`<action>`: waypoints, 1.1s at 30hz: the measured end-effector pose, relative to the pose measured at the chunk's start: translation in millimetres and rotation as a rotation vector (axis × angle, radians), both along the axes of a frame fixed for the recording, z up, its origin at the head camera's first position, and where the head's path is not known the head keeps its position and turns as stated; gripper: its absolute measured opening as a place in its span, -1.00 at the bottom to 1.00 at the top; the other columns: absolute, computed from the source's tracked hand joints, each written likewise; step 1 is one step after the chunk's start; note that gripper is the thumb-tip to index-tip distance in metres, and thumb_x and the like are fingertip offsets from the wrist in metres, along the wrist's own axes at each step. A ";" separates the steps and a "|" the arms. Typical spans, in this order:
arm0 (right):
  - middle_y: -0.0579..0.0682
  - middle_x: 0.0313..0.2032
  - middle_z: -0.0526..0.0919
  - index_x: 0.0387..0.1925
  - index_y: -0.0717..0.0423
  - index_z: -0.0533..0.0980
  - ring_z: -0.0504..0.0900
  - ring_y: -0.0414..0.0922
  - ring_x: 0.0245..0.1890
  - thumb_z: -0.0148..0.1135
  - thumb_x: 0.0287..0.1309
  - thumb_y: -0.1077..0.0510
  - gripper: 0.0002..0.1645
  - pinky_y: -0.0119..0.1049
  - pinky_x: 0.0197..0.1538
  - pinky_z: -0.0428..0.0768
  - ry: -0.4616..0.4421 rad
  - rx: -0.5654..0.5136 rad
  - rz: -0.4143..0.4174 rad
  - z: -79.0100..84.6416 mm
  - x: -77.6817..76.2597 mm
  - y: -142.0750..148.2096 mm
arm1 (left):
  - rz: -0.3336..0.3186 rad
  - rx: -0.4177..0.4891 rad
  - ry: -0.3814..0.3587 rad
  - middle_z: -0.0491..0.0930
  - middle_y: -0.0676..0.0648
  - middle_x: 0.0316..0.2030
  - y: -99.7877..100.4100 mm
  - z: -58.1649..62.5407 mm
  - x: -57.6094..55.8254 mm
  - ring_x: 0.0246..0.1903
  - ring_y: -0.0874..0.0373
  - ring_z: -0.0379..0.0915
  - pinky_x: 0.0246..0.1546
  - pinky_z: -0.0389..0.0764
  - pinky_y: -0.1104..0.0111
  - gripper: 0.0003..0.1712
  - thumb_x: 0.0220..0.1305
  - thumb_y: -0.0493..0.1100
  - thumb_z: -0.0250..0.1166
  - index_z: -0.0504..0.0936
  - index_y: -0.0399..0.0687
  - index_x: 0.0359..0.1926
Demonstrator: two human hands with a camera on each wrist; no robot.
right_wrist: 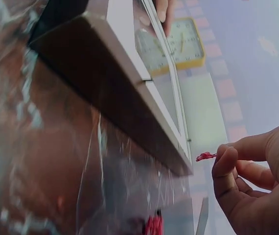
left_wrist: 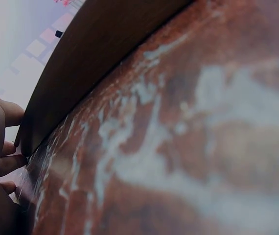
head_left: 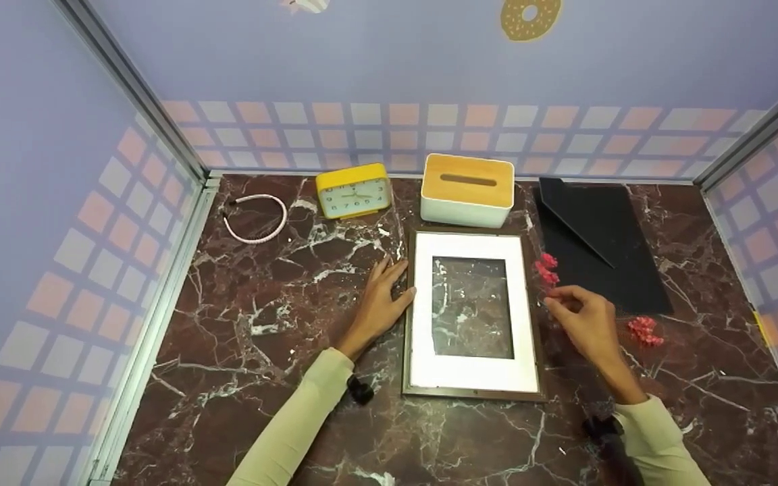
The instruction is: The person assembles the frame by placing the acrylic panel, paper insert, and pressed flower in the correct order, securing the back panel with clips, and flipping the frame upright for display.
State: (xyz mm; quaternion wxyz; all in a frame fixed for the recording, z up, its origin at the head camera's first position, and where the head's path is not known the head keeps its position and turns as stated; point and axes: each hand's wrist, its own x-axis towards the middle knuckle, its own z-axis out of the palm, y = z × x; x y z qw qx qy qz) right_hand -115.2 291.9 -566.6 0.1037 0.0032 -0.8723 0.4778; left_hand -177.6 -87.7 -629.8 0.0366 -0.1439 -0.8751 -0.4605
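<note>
Head view: a pink flower sprig point(head_left: 546, 274) is pinched by its end (presumably to avoid crushing it) in the right hand point(head_left: 590, 320), just beside the picture frame point(head_left: 473, 375). That frame is touched by the left hand point(head_left: 379, 298), fingers extended, apparently for steadying.

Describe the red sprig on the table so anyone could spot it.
On the marbled table, find the black panel on the right. Just below its near edge, to the right of the right hand, is the red sprig. Another red sprig is pinched in that hand; this one lies loose.
</note>
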 end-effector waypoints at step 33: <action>0.21 -0.46 0.80 -0.21 0.42 0.74 0.68 -0.16 -0.63 0.45 0.33 0.41 -0.93 -0.42 -0.57 0.64 -0.193 -0.094 0.280 -9.4 -55.0 -112.9 | -0.013 0.012 -0.015 0.44 -0.30 0.55 -0.9 -0.3 0.1 0.68 -0.35 0.01 0.64 0.11 -0.27 -0.30 0.53 -0.07 0.38 0.50 -0.26 0.56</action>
